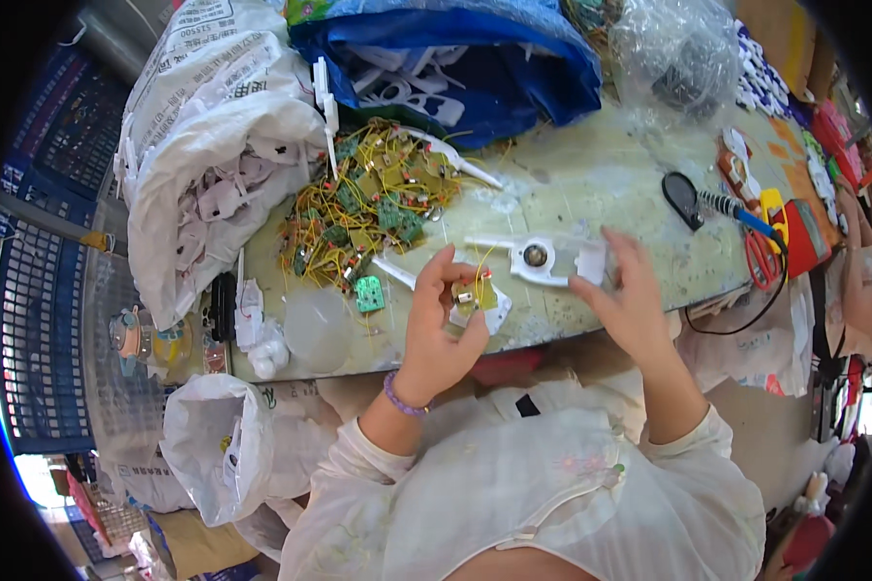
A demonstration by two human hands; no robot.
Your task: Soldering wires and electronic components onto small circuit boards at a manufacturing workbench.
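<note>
Between the thumb and fingers of my left hand (437,334) is a small circuit board (468,296) with thin yellow wires. A white plastic part (495,308) lies just beyond it, partly covered. My right hand (632,298), its fingertips slightly blurred, closes around the wide end of a white plastic housing (556,270). That housing has a long narrow handle pointing left and a round dark piece (536,255) in its ring. A green circuit board (369,293) rests on the table left of my left hand. Another white housing (393,272) is partly hidden behind that hand.
A heap of wired circuit boards (363,203) covers the table's left part. White sack (208,145) and blue bag (455,68) hold white plastic parts. At right are a soldering iron (746,215), red scissors (762,259) and a black oval part (681,199). A white bag (213,445) hangs below the edge.
</note>
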